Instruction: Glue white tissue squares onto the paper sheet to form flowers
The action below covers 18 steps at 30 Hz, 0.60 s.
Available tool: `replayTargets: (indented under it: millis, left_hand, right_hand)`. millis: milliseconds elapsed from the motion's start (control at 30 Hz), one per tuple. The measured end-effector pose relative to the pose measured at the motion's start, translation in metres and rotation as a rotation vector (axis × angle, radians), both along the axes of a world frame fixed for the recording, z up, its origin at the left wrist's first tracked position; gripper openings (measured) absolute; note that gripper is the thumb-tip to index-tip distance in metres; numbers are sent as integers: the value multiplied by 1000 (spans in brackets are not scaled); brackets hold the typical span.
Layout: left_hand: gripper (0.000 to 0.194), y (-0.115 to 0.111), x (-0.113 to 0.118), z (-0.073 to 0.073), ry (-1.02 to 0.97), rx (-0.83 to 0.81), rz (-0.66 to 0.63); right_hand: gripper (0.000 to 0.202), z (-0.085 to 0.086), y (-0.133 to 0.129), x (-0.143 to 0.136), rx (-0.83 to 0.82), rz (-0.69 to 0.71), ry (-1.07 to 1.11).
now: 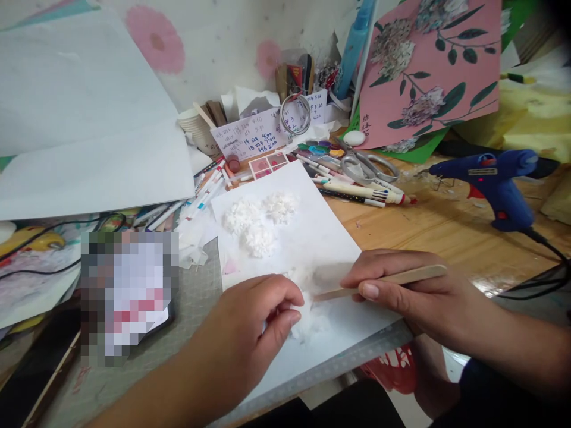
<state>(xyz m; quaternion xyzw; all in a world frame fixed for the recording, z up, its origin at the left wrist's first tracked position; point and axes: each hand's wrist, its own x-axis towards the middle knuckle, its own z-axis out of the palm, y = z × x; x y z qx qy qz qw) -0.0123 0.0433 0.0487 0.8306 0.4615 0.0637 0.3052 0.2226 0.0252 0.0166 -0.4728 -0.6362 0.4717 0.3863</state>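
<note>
My right hand (401,285) grips a flat wooden craft stick (414,274) like a pen, its tip pointing left over a white sheet of paper (330,220). Close to that tip, my left hand (267,315) has thumb and forefinger nearly pinched; what lies between them, if anything, is hidden. Beside and below the fingertips, a pale, fluffy white material (306,324) rests on the sheet and blends into it. Farther up the paper sit three ruffled white flower-like clusters (259,239), grouped close together.
A blue glue gun (495,178) stands at the right with its cord trailing down. Scissors (361,166), pens (352,191) and a paint palette (319,148) lie behind the paper. At left is a blurred phone (138,291) on a cutting mat (196,333). A pink floral picture (473,89) leans at the back.
</note>
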Motion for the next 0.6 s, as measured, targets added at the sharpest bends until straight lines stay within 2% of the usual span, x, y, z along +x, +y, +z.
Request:
replayTargets:
  millis: [133,333,600]
  left_hand:
    - [10,-2,0,-3,19,96,-24]
    - [13,-2,1,-6,45,118,-45]
    - [11,-2,3,-9,35,176,-70]
  right_hand:
    - [18,13,-4,2,108,-184,64]
    - [15,26,-14,-5,317,66,-73]
    - [19,20,-16,-20,363,139,-123]
